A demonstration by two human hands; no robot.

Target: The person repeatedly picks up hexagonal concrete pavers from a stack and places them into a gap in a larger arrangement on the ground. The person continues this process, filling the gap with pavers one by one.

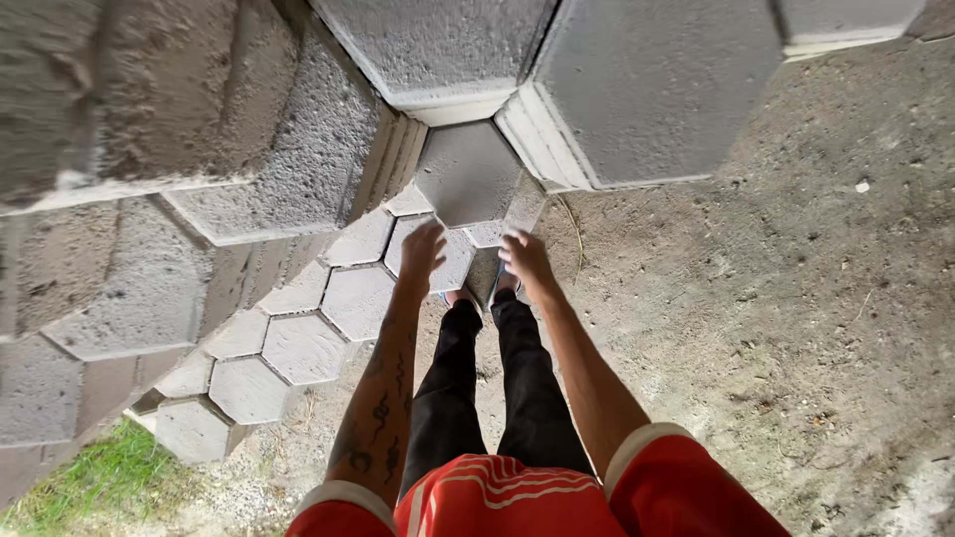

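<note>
I look straight down at my legs in black trousers and both arms reaching forward. My left hand (423,251) hangs with fingers spread over the low grey hexagonal paving blocks (358,298) laid on the ground. My right hand (525,261) is also open, fingers apart, just right of a hexagonal block (466,174) that sits in front of both hands. Neither hand grips anything. My feet show between the hands.
Tall stacks of grey hexagonal blocks (199,129) rise at the left and across the top (647,89). Sandy dirt ground (796,298) lies to the right. A patch of grass (90,477) shows at the bottom left.
</note>
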